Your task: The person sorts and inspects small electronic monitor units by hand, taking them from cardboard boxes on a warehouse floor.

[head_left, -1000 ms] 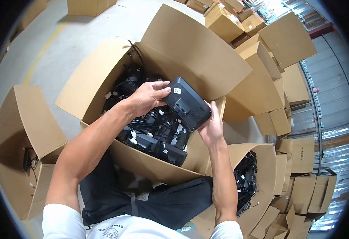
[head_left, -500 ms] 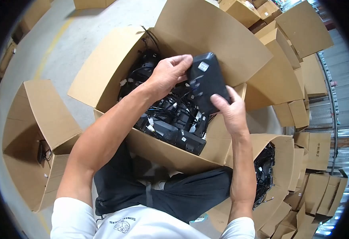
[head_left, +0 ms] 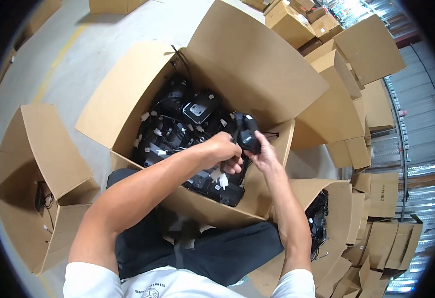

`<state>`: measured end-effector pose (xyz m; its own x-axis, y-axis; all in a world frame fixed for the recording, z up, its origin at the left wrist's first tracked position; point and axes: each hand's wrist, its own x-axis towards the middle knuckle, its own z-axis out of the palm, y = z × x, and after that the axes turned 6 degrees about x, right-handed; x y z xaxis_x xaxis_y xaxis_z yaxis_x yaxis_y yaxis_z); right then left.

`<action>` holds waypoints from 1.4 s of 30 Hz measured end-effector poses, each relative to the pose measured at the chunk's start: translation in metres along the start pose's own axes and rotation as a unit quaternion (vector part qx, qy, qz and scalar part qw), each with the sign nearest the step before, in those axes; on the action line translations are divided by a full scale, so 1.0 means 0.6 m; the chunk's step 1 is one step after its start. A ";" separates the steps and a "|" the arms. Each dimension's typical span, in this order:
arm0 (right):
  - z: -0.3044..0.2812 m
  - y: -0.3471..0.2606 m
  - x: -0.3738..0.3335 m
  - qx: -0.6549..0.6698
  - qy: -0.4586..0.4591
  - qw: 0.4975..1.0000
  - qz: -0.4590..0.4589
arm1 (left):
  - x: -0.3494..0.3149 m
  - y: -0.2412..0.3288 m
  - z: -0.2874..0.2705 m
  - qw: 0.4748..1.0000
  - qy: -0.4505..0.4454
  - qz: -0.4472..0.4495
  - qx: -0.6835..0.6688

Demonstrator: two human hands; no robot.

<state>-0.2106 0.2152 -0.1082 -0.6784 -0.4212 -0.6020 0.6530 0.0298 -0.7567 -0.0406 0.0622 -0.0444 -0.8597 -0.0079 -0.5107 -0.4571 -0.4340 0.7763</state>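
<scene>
Over the large open carton (head_left: 227, 209) in front of me, my right hand (head_left: 266, 153) grips a black plastic device (head_left: 249, 136) by its right side, thumb on top. The device is tilted and partly smeared by motion. Just left of it, my left hand (head_left: 223, 150) has its fingers curled, seemingly around a black cable. White connectors (head_left: 222, 180) hang below those fingers. Inside the carton lies a pile of black cased devices with cables and white plugs. One flat black case (head_left: 202, 106) with a pale patch lies face up on the pile.
At the left stands an open carton (head_left: 73, 184) holding a small black device with a cable (head_left: 42, 196). To the right, another carton (head_left: 339, 198) contains black cables (head_left: 318, 218). Stacked cardboard boxes (head_left: 382, 243) line the right side. The main carton's tall flaps (head_left: 257, 59) stand up.
Both hands have come down toward the pile, and the left has drawn nearer my body. The broad black case face seen before no longer shows in my hands; my view has shifted slightly.
</scene>
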 end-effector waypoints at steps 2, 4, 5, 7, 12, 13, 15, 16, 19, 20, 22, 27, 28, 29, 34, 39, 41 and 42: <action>0.019 0.016 0.029 0.025 -0.087 0.995 0.036 | -0.001 0.036 -0.034 0.993 0.002 0.105 -0.061; 0.072 0.027 0.060 0.026 -0.040 0.999 0.006 | -0.008 0.091 -0.077 0.955 0.167 0.179 -0.166; 0.093 0.030 0.079 0.035 -0.029 0.999 -0.015 | -0.015 0.103 -0.117 0.929 0.163 0.273 -0.189; 0.105 0.061 0.123 0.056 -0.024 0.998 -0.035 | -0.018 0.107 -0.138 0.884 0.328 0.289 -0.164; 0.125 0.167 0.173 0.110 -0.016 0.992 -0.058 | 0.040 0.030 -0.180 0.879 0.384 0.227 0.168; 0.128 0.176 0.169 0.102 -0.018 0.992 -0.071 | 0.040 0.020 -0.191 0.873 0.360 0.202 0.259; 0.132 0.179 0.167 0.066 -0.018 0.994 -0.082 | 0.045 0.000 -0.204 0.863 0.339 0.172 0.333; 0.134 0.169 0.171 0.023 -0.022 0.995 -0.100 | 0.049 -0.004 -0.209 0.863 0.338 0.169 0.334; 0.137 0.169 0.169 -0.040 -0.010 0.994 -0.101 | 0.060 -0.014 -0.214 0.832 0.300 0.157 0.439; 0.145 0.175 0.173 -0.027 -0.010 0.993 -0.113 | 0.066 -0.017 -0.209 0.834 0.288 0.142 0.448; 0.166 0.189 0.182 0.012 -0.005 0.995 -0.095 | 0.070 -0.019 -0.203 0.840 0.250 0.117 0.467; 0.162 0.182 0.193 -0.026 0.006 0.997 -0.068 | 0.065 -0.018 -0.189 0.831 0.218 0.148 0.490; 0.154 0.182 0.195 -0.040 0.020 0.996 -0.083 | 0.065 -0.016 -0.180 0.820 0.221 0.160 0.503; 0.151 0.176 0.190 -0.073 0.029 0.993 -0.084 | 0.069 -0.020 -0.178 0.808 0.223 0.172 0.517; 0.137 0.139 0.189 -0.410 0.124 0.892 -0.144 | 0.065 -0.022 -0.152 0.815 0.169 0.205 0.515; 0.091 0.007 0.089 -0.580 -0.003 0.780 -0.236 | 0.083 -0.033 -0.163 0.819 0.111 0.197 0.528; 0.078 -0.060 0.014 -0.613 -0.079 0.734 -0.282 | 0.078 -0.043 -0.200 0.828 0.108 0.175 0.522; 0.051 -0.090 -0.039 -0.588 -0.114 0.737 -0.315 | 0.071 -0.039 -0.202 0.828 0.108 0.146 0.531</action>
<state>-0.2195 0.1960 -0.0457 -0.5604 -0.8243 -0.0805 -0.6001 0.4711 -0.6465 -0.0389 -0.0374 -0.1290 -0.9606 -0.1836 -0.2086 -0.2779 0.6501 0.7072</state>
